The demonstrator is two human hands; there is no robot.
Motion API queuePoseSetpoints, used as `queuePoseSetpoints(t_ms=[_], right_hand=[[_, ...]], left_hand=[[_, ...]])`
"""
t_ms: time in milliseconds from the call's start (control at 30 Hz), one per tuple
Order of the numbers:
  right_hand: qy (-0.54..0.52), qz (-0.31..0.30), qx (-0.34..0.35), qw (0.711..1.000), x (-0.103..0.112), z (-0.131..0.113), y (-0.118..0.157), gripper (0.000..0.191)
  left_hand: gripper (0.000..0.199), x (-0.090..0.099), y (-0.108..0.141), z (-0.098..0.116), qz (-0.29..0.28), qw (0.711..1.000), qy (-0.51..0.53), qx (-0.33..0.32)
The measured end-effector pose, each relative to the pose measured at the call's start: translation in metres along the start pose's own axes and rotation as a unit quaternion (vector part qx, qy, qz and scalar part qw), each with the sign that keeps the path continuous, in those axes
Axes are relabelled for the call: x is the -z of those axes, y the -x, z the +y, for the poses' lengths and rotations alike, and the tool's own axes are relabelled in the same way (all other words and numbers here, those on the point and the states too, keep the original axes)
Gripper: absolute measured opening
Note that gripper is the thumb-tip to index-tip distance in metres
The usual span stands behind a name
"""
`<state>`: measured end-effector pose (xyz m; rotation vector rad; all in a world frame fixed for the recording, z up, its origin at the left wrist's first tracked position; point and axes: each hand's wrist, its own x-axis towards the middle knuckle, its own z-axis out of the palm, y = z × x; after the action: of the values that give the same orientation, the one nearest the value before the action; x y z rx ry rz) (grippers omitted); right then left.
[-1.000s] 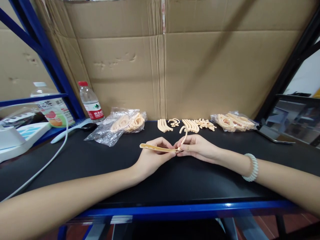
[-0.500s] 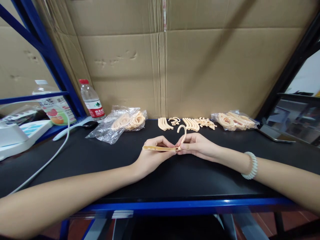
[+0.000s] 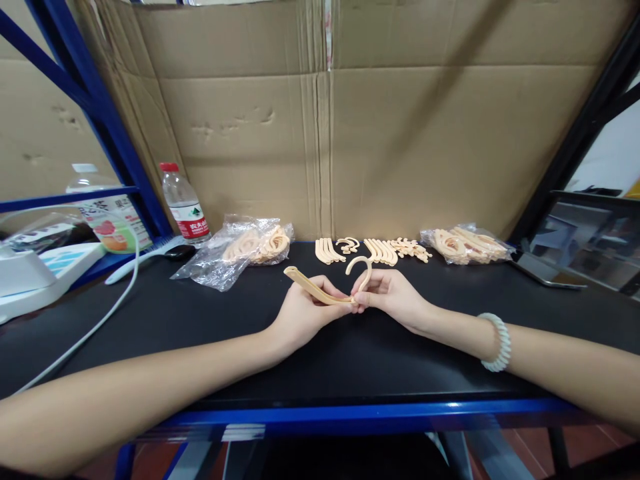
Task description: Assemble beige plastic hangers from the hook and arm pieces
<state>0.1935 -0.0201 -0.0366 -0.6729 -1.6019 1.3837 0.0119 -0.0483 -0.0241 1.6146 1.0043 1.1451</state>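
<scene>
My left hand (image 3: 305, 310) is closed on a tan plastic hanger arm (image 3: 313, 288), which slants up and left from my fingertips. Between the fingers of my right hand (image 3: 387, 293) is a curved hanger hook (image 3: 369, 267), its bend pointing up and left. The lower end of the hook meets the inner end of the arm where my fingertips come together; my fingers partly cover that joint. Behind my hands, loose hanger arms (image 3: 329, 251) lie in a row, with hooks (image 3: 349, 245) beside them, more arms (image 3: 381, 252) and a pile of small pieces (image 3: 413, 249).
Clear plastic bags of tan parts lie at the left (image 3: 260, 247) and right (image 3: 467, 245). A red-capped bottle (image 3: 184, 203) stands back left, near a white cable (image 3: 113, 307). Cardboard (image 3: 425, 133) walls the back; a blue edge (image 3: 350, 415) runs along the front.
The hanger arm has tilted, its outer end rising, and now shows its curved side. The hook has shifted slightly left and down with my right hand. Both hands keep their hold.
</scene>
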Motion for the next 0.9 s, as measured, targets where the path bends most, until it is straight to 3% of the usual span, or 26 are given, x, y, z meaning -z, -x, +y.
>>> queuePoseSetpoints(t_ms=[167,333,600,767,833,900], right_hand=[[-0.036,-0.008,-0.011,0.999,0.002,0.002,0.001,0.026],[0.000,0.012,0.014,1.000,0.002,0.002,0.001,0.027],[0.009,0.009,0.023,1.000,-0.004,-0.003,0.003,0.028],[0.087,-0.001,0.069,0.994,0.009,-0.004,-0.006,0.029],[0.199,0.011,0.147,0.969,0.024,-0.004,-0.014,0.028],[0.378,0.030,0.252,0.890,0.045,-0.002,-0.024,0.026]], left_hand=[[0.024,-0.003,0.001,0.002,0.008,0.999,0.024,0.021],[0.024,-0.004,-0.001,0.000,0.027,0.996,0.066,0.051],[0.017,0.000,-0.005,-0.002,-0.044,0.992,0.099,0.061],[0.019,0.002,-0.007,-0.002,-0.041,0.985,0.141,0.094],[0.018,0.003,-0.008,-0.001,-0.028,0.980,0.162,0.111],[0.017,0.003,-0.008,0.001,-0.015,0.976,0.178,0.124]])
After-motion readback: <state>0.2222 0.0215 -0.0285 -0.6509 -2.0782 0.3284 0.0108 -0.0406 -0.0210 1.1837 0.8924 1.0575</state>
